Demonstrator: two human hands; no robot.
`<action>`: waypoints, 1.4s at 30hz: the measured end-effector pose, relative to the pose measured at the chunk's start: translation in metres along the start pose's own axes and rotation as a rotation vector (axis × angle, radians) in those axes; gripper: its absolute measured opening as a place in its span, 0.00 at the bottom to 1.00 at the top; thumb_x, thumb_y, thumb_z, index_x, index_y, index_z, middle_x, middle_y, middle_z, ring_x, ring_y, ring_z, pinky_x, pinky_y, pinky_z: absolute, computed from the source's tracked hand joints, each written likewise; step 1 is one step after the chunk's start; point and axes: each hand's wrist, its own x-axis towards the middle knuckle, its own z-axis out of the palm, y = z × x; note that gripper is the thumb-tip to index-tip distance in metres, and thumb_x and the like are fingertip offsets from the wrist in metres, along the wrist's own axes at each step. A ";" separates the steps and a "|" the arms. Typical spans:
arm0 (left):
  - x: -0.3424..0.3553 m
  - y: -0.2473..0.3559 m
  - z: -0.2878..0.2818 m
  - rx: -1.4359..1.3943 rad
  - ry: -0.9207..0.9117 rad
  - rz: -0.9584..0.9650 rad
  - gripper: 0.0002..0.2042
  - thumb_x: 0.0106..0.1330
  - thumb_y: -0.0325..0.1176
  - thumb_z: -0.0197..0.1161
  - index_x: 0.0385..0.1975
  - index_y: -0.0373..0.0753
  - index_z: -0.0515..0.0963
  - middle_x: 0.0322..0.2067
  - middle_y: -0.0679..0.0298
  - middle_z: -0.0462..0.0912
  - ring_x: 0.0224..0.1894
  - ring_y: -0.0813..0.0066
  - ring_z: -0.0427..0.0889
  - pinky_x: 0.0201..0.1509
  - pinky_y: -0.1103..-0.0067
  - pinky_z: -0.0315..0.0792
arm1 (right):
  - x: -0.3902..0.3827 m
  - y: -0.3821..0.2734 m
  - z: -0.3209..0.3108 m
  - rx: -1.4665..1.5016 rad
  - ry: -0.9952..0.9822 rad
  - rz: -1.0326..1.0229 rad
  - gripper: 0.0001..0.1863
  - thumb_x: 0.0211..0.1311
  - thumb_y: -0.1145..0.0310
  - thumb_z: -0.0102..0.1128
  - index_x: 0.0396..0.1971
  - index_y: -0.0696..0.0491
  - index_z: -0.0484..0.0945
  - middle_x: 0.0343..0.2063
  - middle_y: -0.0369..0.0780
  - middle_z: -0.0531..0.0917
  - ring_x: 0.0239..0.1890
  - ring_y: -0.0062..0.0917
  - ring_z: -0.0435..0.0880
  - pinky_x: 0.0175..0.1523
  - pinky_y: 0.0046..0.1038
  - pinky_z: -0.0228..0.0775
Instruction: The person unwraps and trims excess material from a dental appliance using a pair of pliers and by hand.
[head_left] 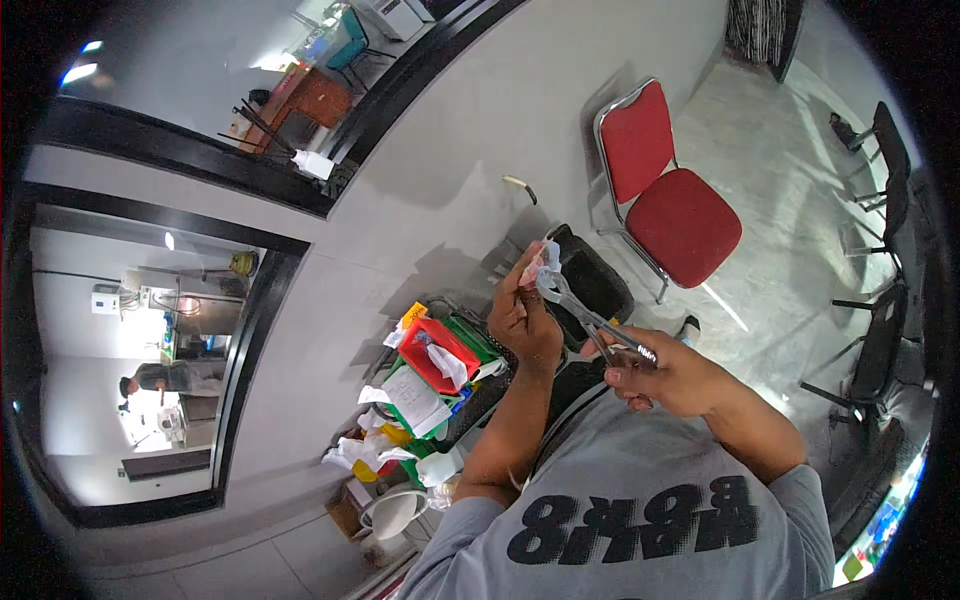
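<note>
My left hand (528,325) is raised in front of me, its fingers closed round a small pink and whitish piece (535,268). A pale, bluish, translucent bit shows at its top, but its exact kind is too small to make out. My right hand (665,375) grips a silver two-handled metal tool (598,320), shaped like long-handled pliers. The tool's far end reaches up to the piece in my left fingers and seems to touch it. Just behind both hands stands a black bin-like container (592,275).
A red chair (685,215) stands ahead, with dark chairs (880,240) along the right. To the left, a red basket (430,350), a paper sheet (412,400) and a white bucket (395,512) crowd near the wall. Through a window, another person (160,378) bends over a counter.
</note>
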 end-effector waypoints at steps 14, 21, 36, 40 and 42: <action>0.000 0.000 0.001 -0.288 0.094 -0.395 0.11 0.74 0.28 0.54 0.47 0.27 0.79 0.46 0.51 0.84 0.47 0.67 0.84 0.54 0.74 0.76 | -0.003 0.000 -0.005 0.019 0.077 0.034 0.15 0.71 0.69 0.55 0.55 0.54 0.74 0.24 0.31 0.75 0.22 0.15 0.72 0.27 0.21 0.65; 0.000 -0.003 -0.003 -0.717 0.070 -0.639 0.12 0.73 0.29 0.53 0.46 0.25 0.76 0.50 0.43 0.81 0.52 0.59 0.82 0.61 0.69 0.72 | -0.001 0.015 -0.014 -0.001 0.035 -0.008 0.23 0.71 0.69 0.56 0.64 0.55 0.70 0.45 0.39 0.83 0.48 0.21 0.80 0.50 0.25 0.72; -0.009 0.006 -0.006 -0.767 -0.175 -0.739 0.22 0.76 0.48 0.47 0.52 0.33 0.72 0.57 0.38 0.74 0.57 0.44 0.77 0.56 0.55 0.77 | -0.011 0.008 -0.012 0.024 0.106 0.020 0.20 0.70 0.63 0.57 0.57 0.55 0.75 0.36 0.39 0.81 0.39 0.23 0.81 0.39 0.28 0.79; -0.026 -0.010 -0.026 -0.469 -0.455 -0.616 0.19 0.77 0.42 0.46 0.52 0.32 0.71 0.57 0.41 0.74 0.58 0.51 0.77 0.55 0.59 0.78 | -0.025 0.002 -0.021 -0.011 0.070 0.087 0.20 0.69 0.65 0.57 0.57 0.56 0.75 0.35 0.38 0.81 0.38 0.21 0.81 0.38 0.27 0.79; -0.026 0.002 -0.023 -0.636 -0.412 -0.725 0.17 0.78 0.38 0.46 0.50 0.29 0.72 0.54 0.46 0.78 0.55 0.59 0.80 0.54 0.65 0.80 | -0.030 -0.001 -0.023 -0.032 0.064 0.112 0.20 0.68 0.66 0.57 0.57 0.57 0.75 0.34 0.38 0.81 0.37 0.21 0.80 0.38 0.27 0.79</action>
